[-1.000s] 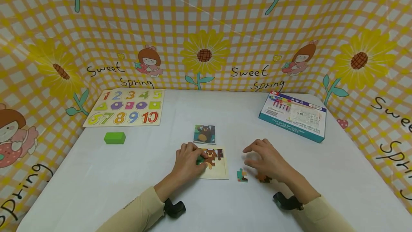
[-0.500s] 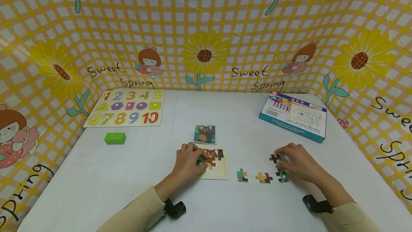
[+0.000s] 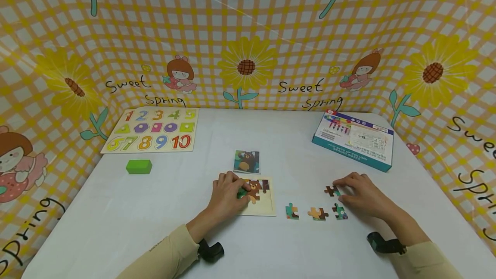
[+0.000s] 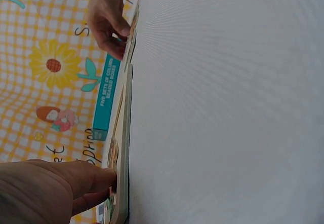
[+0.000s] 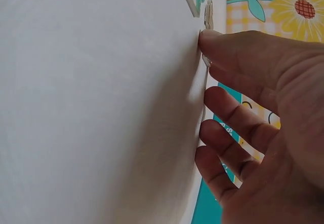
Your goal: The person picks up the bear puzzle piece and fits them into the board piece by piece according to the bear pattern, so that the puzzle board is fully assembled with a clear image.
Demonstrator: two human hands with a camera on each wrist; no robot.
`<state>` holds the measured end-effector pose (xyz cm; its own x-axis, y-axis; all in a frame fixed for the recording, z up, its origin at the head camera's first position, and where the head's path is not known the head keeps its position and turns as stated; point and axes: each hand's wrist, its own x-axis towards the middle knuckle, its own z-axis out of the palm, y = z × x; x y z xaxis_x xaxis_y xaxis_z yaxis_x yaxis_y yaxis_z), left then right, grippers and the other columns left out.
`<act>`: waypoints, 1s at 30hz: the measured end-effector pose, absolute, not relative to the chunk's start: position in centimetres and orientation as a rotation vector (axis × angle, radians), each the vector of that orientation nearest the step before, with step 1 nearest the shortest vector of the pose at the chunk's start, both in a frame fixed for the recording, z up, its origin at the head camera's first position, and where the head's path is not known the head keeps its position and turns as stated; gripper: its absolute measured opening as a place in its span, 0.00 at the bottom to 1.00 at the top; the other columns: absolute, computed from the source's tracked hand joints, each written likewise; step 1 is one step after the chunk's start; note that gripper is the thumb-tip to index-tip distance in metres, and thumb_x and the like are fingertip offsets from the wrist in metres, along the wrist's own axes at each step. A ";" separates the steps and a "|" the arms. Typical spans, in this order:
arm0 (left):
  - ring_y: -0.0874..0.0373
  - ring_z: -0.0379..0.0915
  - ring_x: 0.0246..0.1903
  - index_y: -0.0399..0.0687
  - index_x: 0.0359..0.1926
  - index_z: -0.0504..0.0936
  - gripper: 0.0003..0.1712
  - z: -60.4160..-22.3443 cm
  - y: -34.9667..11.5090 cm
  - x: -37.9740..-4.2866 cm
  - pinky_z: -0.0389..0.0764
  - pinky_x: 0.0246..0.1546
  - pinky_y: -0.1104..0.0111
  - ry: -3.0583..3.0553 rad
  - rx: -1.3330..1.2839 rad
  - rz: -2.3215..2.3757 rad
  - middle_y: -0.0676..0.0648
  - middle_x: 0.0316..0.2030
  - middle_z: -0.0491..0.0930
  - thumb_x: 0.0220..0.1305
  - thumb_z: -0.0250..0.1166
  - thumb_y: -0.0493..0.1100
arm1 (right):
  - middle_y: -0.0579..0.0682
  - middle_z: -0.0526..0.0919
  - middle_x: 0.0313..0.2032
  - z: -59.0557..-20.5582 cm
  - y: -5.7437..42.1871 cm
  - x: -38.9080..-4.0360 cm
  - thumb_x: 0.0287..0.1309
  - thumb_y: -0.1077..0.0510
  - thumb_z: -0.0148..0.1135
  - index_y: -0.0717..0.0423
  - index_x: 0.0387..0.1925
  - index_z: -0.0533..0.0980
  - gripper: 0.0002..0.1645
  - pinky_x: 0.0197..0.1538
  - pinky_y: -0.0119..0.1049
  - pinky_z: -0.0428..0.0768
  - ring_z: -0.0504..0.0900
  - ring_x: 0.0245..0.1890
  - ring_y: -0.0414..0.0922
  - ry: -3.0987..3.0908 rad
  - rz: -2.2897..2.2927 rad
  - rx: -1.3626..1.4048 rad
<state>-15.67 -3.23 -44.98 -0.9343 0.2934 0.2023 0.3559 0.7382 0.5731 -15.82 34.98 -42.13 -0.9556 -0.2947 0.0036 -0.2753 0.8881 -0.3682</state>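
My left hand [image 3: 226, 195] rests on a wooden puzzle board [image 3: 267, 206], thumb and fingertips touching the bear picture [image 3: 253, 187] in it; the hand covers the board's left part. The left wrist view shows that thumb [image 4: 104, 178] against the top of the board [image 4: 121, 148]. To the right, my right hand [image 3: 364, 195] pinches a brown-and-green jigsaw piece [image 3: 332, 191] at table level. Its thumb [image 5: 223, 44] hides part of the piece in the right wrist view. Three loose jigsaw pieces lie nearby: a green-and-orange one [image 3: 292, 211], a tan-and-brown one [image 3: 318, 214] and a green one [image 3: 340, 212].
A bear picture card [image 3: 246, 161] lies just behind the board. Farther back are a number-and-shape board [image 3: 151, 129] on the left and a beaded-boxes carton [image 3: 352, 139] on the right. A green block [image 3: 138, 166] sits at left. Patterned cloth [image 3: 248, 20] walls the table.
My right hand has moved right from beside the board to the far loose piece, uncovering the other pieces, and now pinches that piece. The left hand has stayed on the board.
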 end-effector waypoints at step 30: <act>0.52 0.60 0.44 0.55 0.35 0.83 0.07 -45.0 -3.3 -15.6 0.60 0.45 0.54 -2.828 -0.543 -0.947 0.48 0.40 0.70 0.52 0.68 0.44 | 0.51 0.78 0.42 -42.7 35.0 -15.9 0.54 0.56 0.65 0.53 0.47 0.80 0.17 0.43 0.38 0.67 0.68 0.45 0.47 3.045 -0.624 -0.389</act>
